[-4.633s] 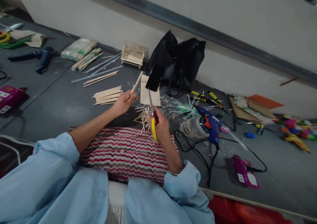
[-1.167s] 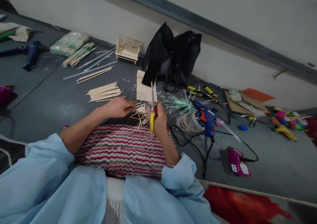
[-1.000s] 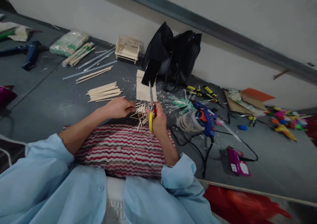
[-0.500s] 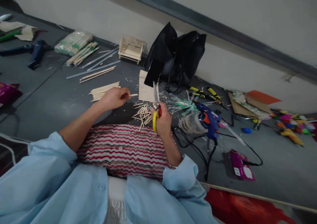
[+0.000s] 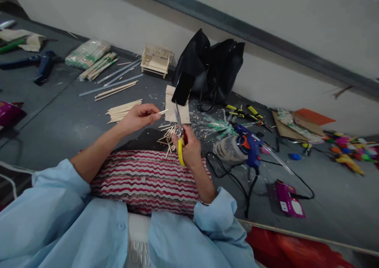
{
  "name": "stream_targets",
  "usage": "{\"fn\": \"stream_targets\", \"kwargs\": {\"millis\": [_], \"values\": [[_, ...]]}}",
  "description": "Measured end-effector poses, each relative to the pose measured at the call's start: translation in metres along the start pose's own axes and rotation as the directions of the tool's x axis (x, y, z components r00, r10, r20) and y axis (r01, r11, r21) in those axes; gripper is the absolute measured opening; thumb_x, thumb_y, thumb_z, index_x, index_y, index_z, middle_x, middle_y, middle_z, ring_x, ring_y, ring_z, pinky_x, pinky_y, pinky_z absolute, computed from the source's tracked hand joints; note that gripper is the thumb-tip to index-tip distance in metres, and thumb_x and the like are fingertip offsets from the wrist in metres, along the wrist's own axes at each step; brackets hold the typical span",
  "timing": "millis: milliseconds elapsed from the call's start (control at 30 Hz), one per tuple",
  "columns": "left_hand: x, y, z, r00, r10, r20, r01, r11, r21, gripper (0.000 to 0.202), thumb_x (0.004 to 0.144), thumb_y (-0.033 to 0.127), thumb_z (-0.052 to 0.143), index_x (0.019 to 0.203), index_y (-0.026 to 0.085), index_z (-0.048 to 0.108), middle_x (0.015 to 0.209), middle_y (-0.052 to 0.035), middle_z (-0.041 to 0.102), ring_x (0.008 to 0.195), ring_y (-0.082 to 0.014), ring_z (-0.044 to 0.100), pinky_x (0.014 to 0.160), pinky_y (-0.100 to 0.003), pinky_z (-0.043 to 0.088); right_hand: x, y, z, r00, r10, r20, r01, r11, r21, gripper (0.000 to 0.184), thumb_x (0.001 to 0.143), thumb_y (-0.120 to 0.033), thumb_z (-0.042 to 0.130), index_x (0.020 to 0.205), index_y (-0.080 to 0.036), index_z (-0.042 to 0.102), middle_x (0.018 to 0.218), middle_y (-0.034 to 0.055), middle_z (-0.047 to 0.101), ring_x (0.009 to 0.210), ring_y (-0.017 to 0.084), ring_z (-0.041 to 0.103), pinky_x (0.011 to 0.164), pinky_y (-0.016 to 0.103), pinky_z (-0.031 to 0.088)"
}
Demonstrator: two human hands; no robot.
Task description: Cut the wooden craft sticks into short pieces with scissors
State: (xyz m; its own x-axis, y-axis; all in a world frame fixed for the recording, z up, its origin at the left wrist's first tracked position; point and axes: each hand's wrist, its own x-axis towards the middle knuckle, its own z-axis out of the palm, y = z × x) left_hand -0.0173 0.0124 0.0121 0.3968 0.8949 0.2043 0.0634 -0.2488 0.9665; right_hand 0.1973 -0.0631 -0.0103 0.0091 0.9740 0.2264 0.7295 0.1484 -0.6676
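My left hand (image 5: 141,117) pinches a short pale wooden stick (image 5: 164,111) between thumb and fingers, its free end pointing right. In my right hand (image 5: 190,146) is a pair of scissors (image 5: 181,144) with yellow and red handles, blades pointing up and away from me, close to the stick's tip but apart from it. Below the blades lies a loose heap of short cut sticks (image 5: 167,139). A row of longer sticks (image 5: 121,112) rests beyond my left wrist. Under a black phone (image 5: 183,88) is a beige paper sheet (image 5: 181,113) sprinkled with crumbs.
A small wooden model (image 5: 155,63) and a black bag (image 5: 211,68) stand by the wall. On the right, a blue glue gun (image 5: 251,143) leans on a plastic bottle (image 5: 229,148), its cable looping near a purple power strip (image 5: 288,201). A striped cushion (image 5: 148,181) covers my lap.
My left hand has turned, bringing thumb and stick into clearer view, slightly further right. My right hand and the scissors have shifted left and a little toward me, nearer the stick.
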Motion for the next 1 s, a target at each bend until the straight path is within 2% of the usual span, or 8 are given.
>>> {"fn": "stream_targets", "kwargs": {"millis": [100,267,433,633,1000], "values": [[0.000,-0.001,0.003,0.998,0.035,-0.046,-0.035,0.999,0.011,0.042,0.078,0.057,0.069,0.078,0.015,0.065,0.056,0.0025,0.052,0.049,-0.0069,0.043,0.046,-0.020,0.033,0.000,0.000,0.001,1.000,0.006,0.019,-0.006,1.000,0.005,0.046,0.085,-0.053,0.058,0.116,-0.019,0.062,0.070,-0.0034,0.054,0.058,0.011,0.049,0.060,0.023,0.040],[0.000,-0.006,0.006,0.990,0.101,-0.095,-0.096,0.994,0.055,0.040,0.079,0.055,0.069,0.078,0.015,0.066,0.062,0.0007,0.056,0.055,-0.0079,0.046,0.051,-0.020,0.036,-0.001,-0.002,0.000,1.000,-0.003,0.027,0.003,1.000,-0.011,0.041,0.086,-0.047,0.058,0.117,-0.021,0.062,0.066,-0.0045,0.051,0.058,0.012,0.049,0.060,0.023,0.040],[-0.002,-0.011,0.009,0.984,0.159,-0.082,-0.147,0.981,0.129,0.035,0.082,0.048,0.068,0.080,0.014,0.069,0.069,-0.0010,0.061,0.060,-0.0087,0.049,0.055,-0.021,0.038,-0.001,-0.006,-0.003,0.999,0.005,0.054,-0.005,1.000,-0.004,0.040,0.086,-0.043,0.058,0.118,-0.020,0.061,0.068,-0.0039,0.053,0.059,0.011,0.050,0.060,0.022,0.039],[-0.004,-0.015,0.012,0.989,0.136,-0.060,-0.121,0.970,0.211,0.037,0.084,0.051,0.064,0.083,0.014,0.070,0.070,-0.0019,0.064,0.060,-0.0094,0.049,0.055,-0.021,0.037,-0.001,-0.005,-0.003,0.998,-0.017,0.059,0.018,1.000,-0.007,0.038,0.085,-0.042,0.058,0.117,-0.021,0.061,0.070,-0.0036,0.055,0.060,0.011,0.049,0.059,0.022,0.038],[-0.006,-0.020,0.019,0.985,0.143,-0.094,-0.120,0.969,0.216,0.037,0.085,0.051,0.063,0.082,0.015,0.069,0.073,-0.0031,0.066,0.065,-0.0112,0.053,0.060,-0.022,0.041,-0.004,-0.002,-0.002,0.996,-0.036,0.083,0.036,0.999,0.005,0.041,0.085,-0.042,0.061,0.120,-0.020,0.060,0.067,-0.0046,0.051,0.059,0.011,0.048,0.058,0.021,0.037]]}}
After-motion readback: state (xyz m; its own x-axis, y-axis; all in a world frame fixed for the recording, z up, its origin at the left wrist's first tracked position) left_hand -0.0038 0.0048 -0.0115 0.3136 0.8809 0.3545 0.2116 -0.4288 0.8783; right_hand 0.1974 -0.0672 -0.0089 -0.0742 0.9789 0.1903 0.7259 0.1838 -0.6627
